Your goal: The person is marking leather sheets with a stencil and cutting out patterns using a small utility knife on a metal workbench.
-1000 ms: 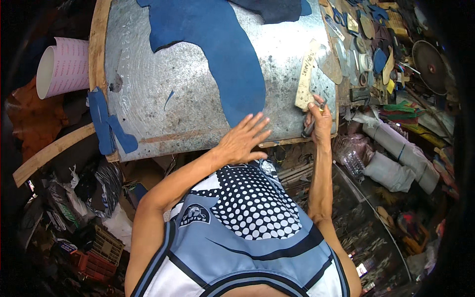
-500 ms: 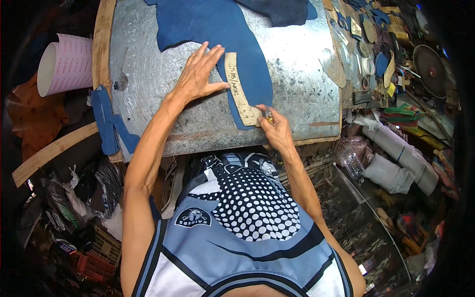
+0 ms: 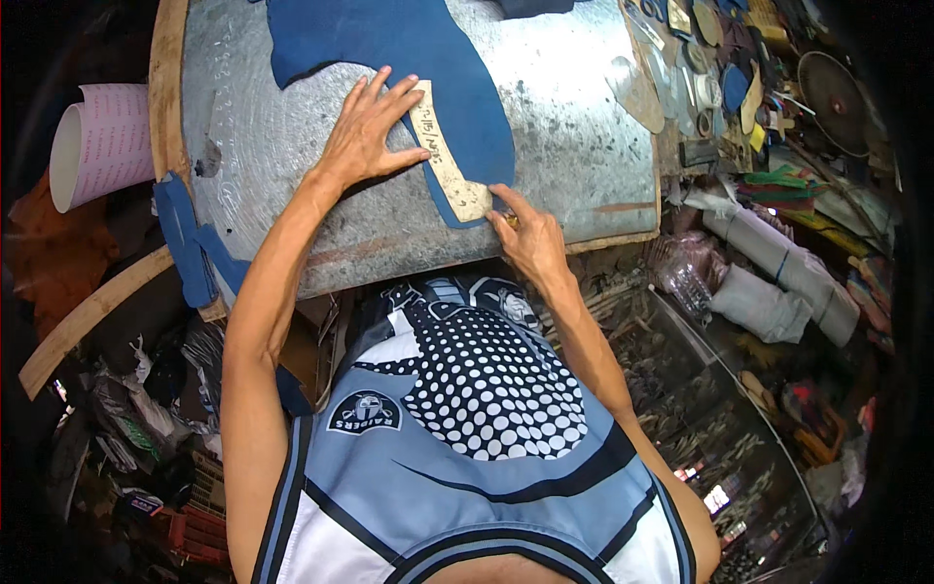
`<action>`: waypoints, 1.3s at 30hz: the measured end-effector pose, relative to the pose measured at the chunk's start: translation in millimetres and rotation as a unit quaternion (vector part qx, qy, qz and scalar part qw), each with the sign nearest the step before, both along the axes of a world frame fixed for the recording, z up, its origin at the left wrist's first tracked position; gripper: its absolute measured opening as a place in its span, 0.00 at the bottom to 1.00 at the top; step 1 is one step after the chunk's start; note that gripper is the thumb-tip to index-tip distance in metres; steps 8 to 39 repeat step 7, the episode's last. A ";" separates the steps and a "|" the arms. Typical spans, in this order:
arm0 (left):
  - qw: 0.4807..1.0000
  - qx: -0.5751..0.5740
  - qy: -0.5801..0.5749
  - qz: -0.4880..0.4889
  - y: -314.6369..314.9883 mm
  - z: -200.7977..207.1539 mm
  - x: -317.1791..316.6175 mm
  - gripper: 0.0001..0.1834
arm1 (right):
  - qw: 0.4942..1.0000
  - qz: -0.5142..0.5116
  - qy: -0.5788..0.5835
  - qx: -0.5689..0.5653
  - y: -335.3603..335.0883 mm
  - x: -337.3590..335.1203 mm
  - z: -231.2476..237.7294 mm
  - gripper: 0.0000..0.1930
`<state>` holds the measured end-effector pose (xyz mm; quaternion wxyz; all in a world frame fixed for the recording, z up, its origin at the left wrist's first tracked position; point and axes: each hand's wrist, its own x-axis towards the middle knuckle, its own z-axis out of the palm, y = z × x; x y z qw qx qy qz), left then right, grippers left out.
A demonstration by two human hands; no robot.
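A pale, L-shaped pattern piece (image 3: 444, 156) with handwriting lies on a sheet of blue leather-like material (image 3: 465, 97). My left hand (image 3: 365, 136) is spread flat at its left side. The thumb and fingertips touch the pattern's edge, and the palm is over the metal-topped table (image 3: 331, 219). At the lower right corner of the pattern, my right hand (image 3: 530, 234) is closed in a pinch around a small tool (image 3: 511, 221). Only a yellowish bit of that tool shows; its tip is hidden by the fingers.
Blue offcuts (image 3: 185, 243) hang over the table's left edge, near a pink-and-white roll (image 3: 102, 146). Several patterns, tape rolls and scraps crowd a board (image 3: 696, 146) at the right. Wrapped rolls (image 3: 769, 253) lie lower right, and a round fan (image 3: 835, 102) stands beyond.
The whole scene has shifted left and up in the view. My right hand has turned slightly at the pattern's corner, showing less of the tool. The left hand keeps its place on the pattern.
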<state>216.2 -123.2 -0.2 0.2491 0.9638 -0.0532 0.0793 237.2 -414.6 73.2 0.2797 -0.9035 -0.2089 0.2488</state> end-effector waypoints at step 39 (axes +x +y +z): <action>1.000 -0.005 -0.018 0.015 0.8 -1.2 -2.6 0.50 | 0.999 -0.006 -0.020 -0.027 2.9 -6.5 3.9 0.19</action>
